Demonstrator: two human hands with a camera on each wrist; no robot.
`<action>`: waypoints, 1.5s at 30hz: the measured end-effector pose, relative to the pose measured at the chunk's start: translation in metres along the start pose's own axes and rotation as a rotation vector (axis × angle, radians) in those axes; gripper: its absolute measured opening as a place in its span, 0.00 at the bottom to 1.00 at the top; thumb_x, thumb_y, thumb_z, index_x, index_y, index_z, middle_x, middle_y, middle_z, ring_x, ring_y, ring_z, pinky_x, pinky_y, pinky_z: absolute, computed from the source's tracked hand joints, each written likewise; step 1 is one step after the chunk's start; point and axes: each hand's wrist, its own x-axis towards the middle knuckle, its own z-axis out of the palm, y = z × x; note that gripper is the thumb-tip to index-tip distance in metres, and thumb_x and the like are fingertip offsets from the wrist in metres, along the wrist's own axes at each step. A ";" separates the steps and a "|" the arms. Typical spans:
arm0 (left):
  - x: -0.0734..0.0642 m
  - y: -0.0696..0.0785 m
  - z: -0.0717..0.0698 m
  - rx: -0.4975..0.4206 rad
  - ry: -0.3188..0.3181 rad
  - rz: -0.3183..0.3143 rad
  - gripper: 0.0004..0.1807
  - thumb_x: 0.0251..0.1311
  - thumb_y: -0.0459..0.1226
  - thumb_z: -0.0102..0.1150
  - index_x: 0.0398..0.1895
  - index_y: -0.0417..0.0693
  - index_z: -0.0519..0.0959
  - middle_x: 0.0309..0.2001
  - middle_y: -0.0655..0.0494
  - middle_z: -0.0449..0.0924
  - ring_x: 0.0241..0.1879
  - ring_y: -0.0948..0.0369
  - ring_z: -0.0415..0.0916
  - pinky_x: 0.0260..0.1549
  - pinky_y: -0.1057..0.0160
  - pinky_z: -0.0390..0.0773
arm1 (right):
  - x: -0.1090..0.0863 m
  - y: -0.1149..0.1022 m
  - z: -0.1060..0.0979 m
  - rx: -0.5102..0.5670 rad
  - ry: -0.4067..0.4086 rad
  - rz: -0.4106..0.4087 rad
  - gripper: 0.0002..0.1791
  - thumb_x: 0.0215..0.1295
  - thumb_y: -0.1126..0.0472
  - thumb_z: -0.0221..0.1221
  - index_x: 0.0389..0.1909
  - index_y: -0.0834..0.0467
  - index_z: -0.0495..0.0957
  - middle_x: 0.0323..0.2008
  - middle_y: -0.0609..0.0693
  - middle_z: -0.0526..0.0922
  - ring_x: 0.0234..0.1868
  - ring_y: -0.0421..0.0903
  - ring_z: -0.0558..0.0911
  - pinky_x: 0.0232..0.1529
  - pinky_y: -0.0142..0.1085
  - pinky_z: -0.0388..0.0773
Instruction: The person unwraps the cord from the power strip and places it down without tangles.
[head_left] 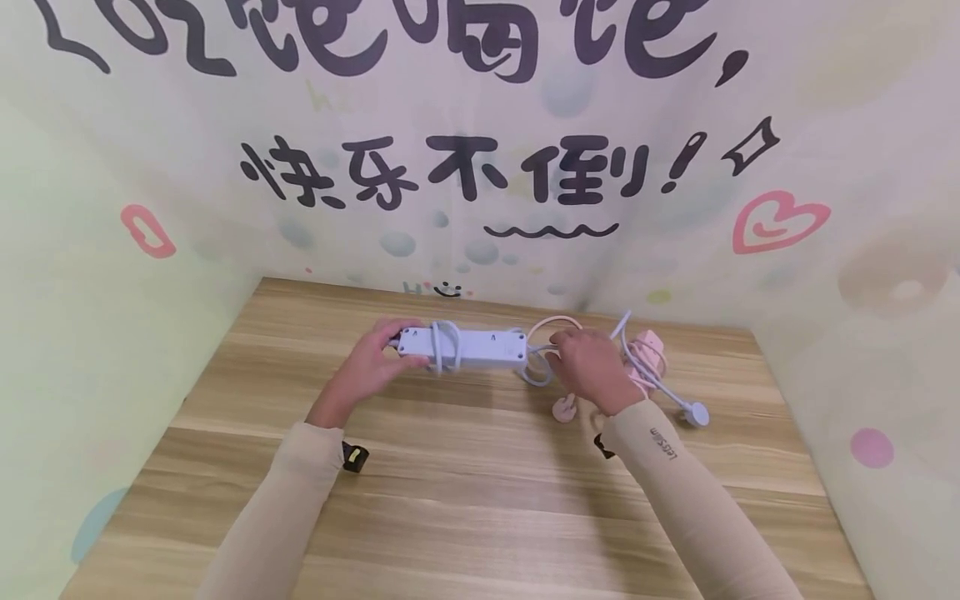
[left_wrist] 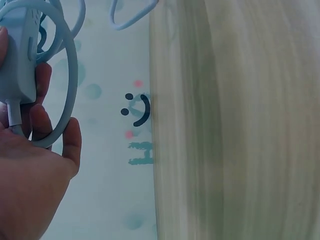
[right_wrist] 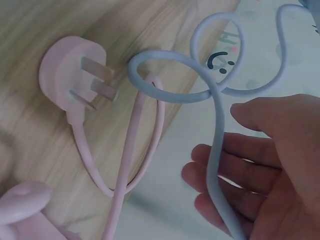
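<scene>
My left hand (head_left: 367, 365) holds the end of a pale blue power strip (head_left: 483, 347), thumb on the near side. Around the strip's body wraps its own blue cord (head_left: 437, 346), and a loop of cord also passes over the left fingers (left_wrist: 72, 142) in the left wrist view. At the strip's other side is my right hand (head_left: 594, 367). In the right wrist view the blue cord (right_wrist: 216, 145) runs across its loosely bent fingers, with the thumb apart. Past that hand, the cord's round blue plug (head_left: 697, 414) hangs to the right.
A pink power strip (head_left: 651, 350) with a pink cord lies behind the right hand. Its three-pin pink plug (right_wrist: 70, 75) rests on the wooden table (head_left: 465, 500) beside that hand. A printed cloth wall (head_left: 360, 242) stands along the table's back edge.
</scene>
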 end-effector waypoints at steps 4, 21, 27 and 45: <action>-0.007 -0.003 0.003 0.013 -0.044 0.009 0.29 0.59 0.43 0.72 0.64 0.50 0.76 0.58 0.47 0.74 0.57 0.50 0.71 0.53 0.52 0.74 | 0.003 0.000 -0.003 0.025 -0.066 0.045 0.10 0.68 0.55 0.63 0.30 0.57 0.79 0.27 0.53 0.84 0.29 0.55 0.82 0.29 0.49 0.80; -0.018 -0.011 0.008 0.065 -0.084 -0.006 0.30 0.58 0.44 0.73 0.64 0.55 0.76 0.55 0.48 0.74 0.56 0.49 0.72 0.54 0.44 0.76 | 0.026 -0.005 -0.005 0.265 -0.069 -0.072 0.29 0.69 0.59 0.64 0.70 0.55 0.72 0.65 0.57 0.80 0.64 0.59 0.81 0.65 0.53 0.77; -0.018 -0.010 0.009 0.059 -0.086 0.000 0.30 0.57 0.44 0.74 0.64 0.54 0.77 0.54 0.48 0.74 0.55 0.50 0.71 0.54 0.45 0.75 | 0.031 -0.003 0.003 0.301 -0.049 -0.209 0.26 0.70 0.61 0.63 0.69 0.52 0.74 0.67 0.53 0.78 0.68 0.56 0.77 0.70 0.50 0.73; -0.018 -0.009 0.008 0.038 -0.091 0.015 0.28 0.57 0.41 0.74 0.62 0.53 0.78 0.55 0.47 0.74 0.56 0.48 0.71 0.53 0.42 0.76 | 0.036 -0.007 0.019 0.300 0.040 -0.210 0.06 0.68 0.57 0.66 0.41 0.55 0.83 0.39 0.48 0.88 0.40 0.49 0.84 0.46 0.44 0.81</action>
